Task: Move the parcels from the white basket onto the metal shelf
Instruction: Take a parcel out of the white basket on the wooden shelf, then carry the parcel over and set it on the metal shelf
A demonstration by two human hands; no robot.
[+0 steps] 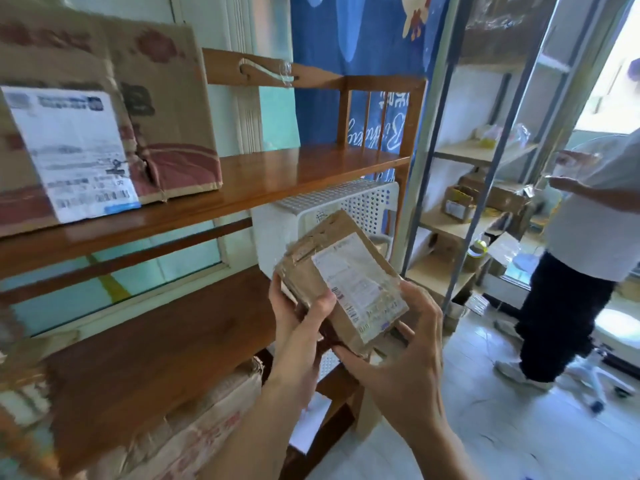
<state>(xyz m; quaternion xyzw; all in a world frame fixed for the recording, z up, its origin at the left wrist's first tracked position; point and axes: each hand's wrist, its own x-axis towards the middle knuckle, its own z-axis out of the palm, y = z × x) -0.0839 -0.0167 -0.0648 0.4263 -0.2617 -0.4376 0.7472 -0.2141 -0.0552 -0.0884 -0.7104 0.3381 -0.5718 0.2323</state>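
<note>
Held in 2 hands: small brown cardboard parcel with white label (343,282), left hand (298,306) and right hand (401,344) fingers clasping its near end. Long axis tilted up-left (label up). Grey metal shelf (460,233) off right, nearer right hand; white perforated plastic basket (360,202) behind.

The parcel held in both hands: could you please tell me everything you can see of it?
The parcel is a small, flat brown cardboard box, worn and crumpled at the corners, with tape across its upper end. A white printed label covers much of the upward face; its text is too blurred to read. It is tilted, held in the air in front of the white basket. The left hand grips its near left edge, the right hand its lower right corner.
</note>
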